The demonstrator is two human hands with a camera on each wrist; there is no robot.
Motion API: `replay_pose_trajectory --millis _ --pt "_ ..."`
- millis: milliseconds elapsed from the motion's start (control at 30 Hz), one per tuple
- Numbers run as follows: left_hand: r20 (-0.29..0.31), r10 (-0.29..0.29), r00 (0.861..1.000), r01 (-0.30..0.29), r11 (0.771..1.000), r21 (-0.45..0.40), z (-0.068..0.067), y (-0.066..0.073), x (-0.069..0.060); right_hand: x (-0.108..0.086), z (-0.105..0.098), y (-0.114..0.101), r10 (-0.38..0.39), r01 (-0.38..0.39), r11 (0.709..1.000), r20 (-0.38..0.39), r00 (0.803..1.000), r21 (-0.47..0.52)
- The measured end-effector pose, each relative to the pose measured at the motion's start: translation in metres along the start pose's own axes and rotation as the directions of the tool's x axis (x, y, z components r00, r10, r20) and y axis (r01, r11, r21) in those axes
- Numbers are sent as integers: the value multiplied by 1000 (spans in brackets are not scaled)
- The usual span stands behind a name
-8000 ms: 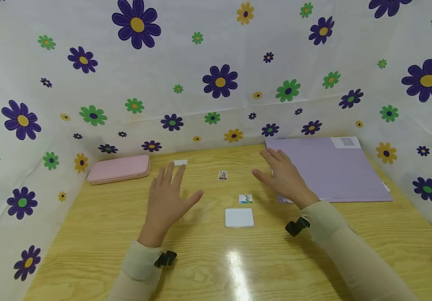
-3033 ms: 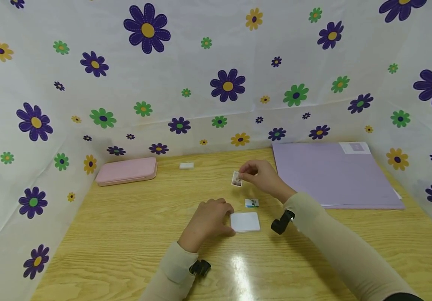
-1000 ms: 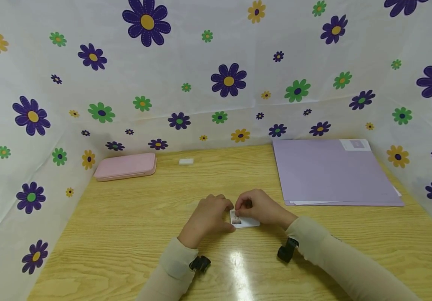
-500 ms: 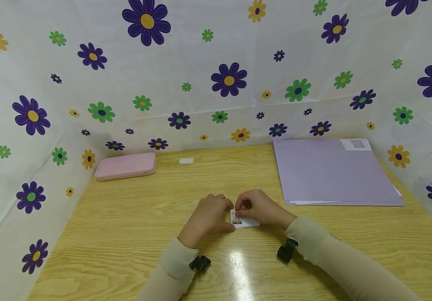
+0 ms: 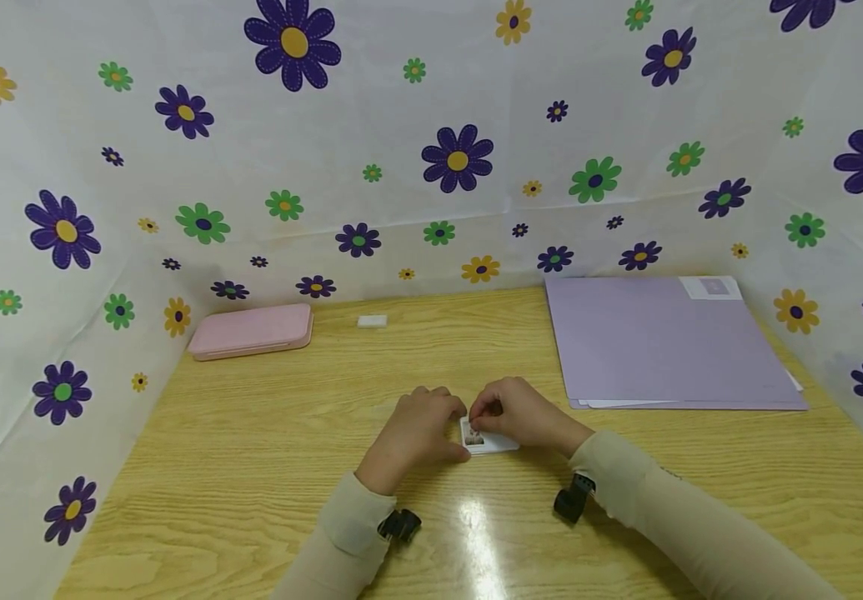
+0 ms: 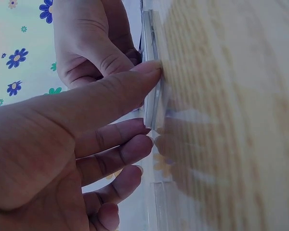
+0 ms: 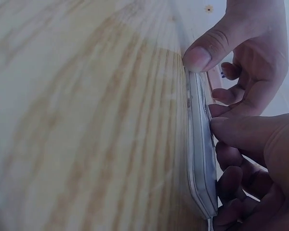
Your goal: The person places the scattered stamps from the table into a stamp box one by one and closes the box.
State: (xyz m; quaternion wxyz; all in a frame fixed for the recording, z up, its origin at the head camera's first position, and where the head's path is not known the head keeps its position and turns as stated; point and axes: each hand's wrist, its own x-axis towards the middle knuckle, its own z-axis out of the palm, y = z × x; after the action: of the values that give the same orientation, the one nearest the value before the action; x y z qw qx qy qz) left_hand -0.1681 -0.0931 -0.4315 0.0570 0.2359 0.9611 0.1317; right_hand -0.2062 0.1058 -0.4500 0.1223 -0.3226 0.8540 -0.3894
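Observation:
My left hand holds the left end of a flat white case lying on the table, thumb at its near edge and fingertips at its far edge. In the right wrist view the case shows clear layered edges. My right hand pinches a small photo between thumb and fingers. This photo lies over the left end of the case; its upper right part is hidden by the fingertips. The left wrist view shows my left thumb against the case's edge.
Toward the back left lie a pink pencil case and a small white block. A purple folder with papers inside covers the right side. A clear plastic piece lies beyond my left fingers. Flowered cloth walls the table.
Both hands hovered open at first. My left hand then took the white case, and my right hand lifted the photo and brought it down onto the case. Over the last second hardly anything moved.

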Motion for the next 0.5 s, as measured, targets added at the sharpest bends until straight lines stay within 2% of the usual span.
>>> replay_pose_trajectory --millis 300,500 --pt "3 -1 1000 1 1000 0 -1 0 1 -1 -9 -5 0 0 1000 -21 1000 31" --pt "3 -5 1000 5 1000 2 0 0 0 -2 -17 -6 35 -32 999 -68 997 42"
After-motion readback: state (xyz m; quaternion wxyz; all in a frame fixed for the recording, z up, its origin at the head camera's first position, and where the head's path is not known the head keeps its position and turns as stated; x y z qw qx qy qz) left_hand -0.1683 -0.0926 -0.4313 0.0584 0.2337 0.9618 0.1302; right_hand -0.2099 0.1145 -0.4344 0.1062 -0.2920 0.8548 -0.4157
